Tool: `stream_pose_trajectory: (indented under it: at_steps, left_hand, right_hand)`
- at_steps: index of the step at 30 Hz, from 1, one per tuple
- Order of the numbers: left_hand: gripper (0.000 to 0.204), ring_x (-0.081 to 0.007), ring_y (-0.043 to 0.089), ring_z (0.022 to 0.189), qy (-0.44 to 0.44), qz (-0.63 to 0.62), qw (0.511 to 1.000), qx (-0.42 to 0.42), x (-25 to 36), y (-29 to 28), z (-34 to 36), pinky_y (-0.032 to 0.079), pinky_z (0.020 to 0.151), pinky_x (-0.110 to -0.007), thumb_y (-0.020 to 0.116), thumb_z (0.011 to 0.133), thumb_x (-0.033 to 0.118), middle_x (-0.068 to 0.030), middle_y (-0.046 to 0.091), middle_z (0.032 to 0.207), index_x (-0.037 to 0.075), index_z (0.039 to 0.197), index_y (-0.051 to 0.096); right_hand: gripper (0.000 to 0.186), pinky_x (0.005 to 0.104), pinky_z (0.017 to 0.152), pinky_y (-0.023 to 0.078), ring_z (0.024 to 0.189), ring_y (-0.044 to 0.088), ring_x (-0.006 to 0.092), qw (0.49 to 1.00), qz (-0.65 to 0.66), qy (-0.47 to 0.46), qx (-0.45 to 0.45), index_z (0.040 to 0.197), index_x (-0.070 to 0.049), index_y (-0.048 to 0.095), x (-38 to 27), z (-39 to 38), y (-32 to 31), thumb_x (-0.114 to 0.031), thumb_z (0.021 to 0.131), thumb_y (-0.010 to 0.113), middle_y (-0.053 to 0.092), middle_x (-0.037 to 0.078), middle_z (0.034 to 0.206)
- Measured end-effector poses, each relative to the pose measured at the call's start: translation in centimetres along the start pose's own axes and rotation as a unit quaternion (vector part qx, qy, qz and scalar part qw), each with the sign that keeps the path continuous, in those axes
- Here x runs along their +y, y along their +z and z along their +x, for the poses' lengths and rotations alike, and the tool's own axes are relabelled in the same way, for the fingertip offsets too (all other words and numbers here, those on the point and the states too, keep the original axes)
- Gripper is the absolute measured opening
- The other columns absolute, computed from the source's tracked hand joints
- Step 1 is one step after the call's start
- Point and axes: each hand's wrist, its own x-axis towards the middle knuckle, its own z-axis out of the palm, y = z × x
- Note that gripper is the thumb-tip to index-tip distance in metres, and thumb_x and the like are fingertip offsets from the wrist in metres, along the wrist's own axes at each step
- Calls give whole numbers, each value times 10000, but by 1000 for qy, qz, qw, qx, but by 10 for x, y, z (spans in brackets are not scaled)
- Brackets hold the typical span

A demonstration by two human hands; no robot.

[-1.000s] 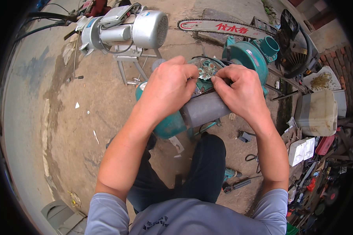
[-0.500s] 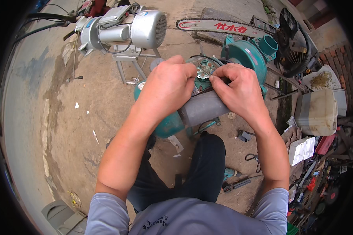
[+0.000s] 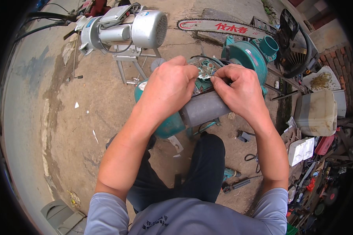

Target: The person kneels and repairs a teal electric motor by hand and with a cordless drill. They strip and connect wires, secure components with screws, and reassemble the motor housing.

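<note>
A teal water pump (image 3: 245, 58) lies across in front of my knees, with a grey cylinder (image 3: 206, 109) along its near side. Its wiring compartment stands uncovered, showing wires and small metal terminals (image 3: 205, 71). Over the left edge of this compartment, my left hand (image 3: 172, 80) is closed, thumb against curled fingers. My right hand (image 3: 241, 86) pinches at the right edge, thumb and forefinger together beside the terminals. Whatever is between the fingertips of either hand is too small or hidden to name.
A silver electric motor (image 3: 147, 29) on a metal stand is at the far left. Beyond the pump lies a chainsaw (image 3: 231, 27). To the right are a dirty plastic container (image 3: 315, 111) and piled scrap. A teal power drill (image 3: 230, 173) lies by my right knee.
Both hands have shifted very slightly to the right over the wiring, keeping their closed grips. The pump and surroundings look the same.
</note>
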Motion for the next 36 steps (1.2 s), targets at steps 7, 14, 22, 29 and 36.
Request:
stream_pose_trajectory:
  at_steps: [7, 14, 22, 29, 36]
  left_hand:
    - [93, -348, 667, 793, 10, 7, 1000, 13, 0, 3, -1, 545, 719, -442, 728, 780, 1, -139, 635, 807, 18, 869, 750]
    - [88, -347, 666, 788, 11, 2, 1000, 18, -1, 3, -1, 544, 711, -445, 738, 775, 10, -138, 633, 802, 16, 862, 745]
    - [73, -356, 665, 782, 4, -9, 1000, 27, -1, 5, -1, 540, 704, -453, 743, 774, 18, -143, 620, 783, 8, 846, 731]
    - [72, -357, 666, 778, -3, -16, 1000, 18, 0, 1, -1, 538, 701, -448, 744, 783, 20, -145, 625, 791, 9, 853, 732]
    - [75, -353, 671, 772, 3, -11, 1000, 12, 0, 0, 0, 536, 694, -435, 746, 782, 18, -148, 638, 786, 8, 857, 739]
  right_hand:
    - [127, 448, 790, 553, 832, 703, 368, 1000, 5, 1, 13, 798, 23, 728, -3, -1, 1, -93, 809, 679, 721, 186, 824]
    - [108, 449, 759, 556, 805, 704, 372, 1000, 2, -3, 22, 785, 22, 718, -3, -1, 3, -81, 800, 689, 713, 187, 799]
    - [137, 440, 729, 565, 774, 713, 371, 999, 24, 19, 13, 797, 29, 729, -2, -1, 3, -106, 820, 714, 714, 199, 789]
    - [158, 435, 719, 569, 761, 718, 372, 998, 52, 44, 7, 822, 29, 748, -1, 0, 5, -126, 827, 719, 720, 208, 794]
    - [171, 437, 724, 570, 772, 722, 375, 998, 36, 44, 8, 810, 30, 747, -1, 0, 5, -140, 819, 727, 720, 214, 792]
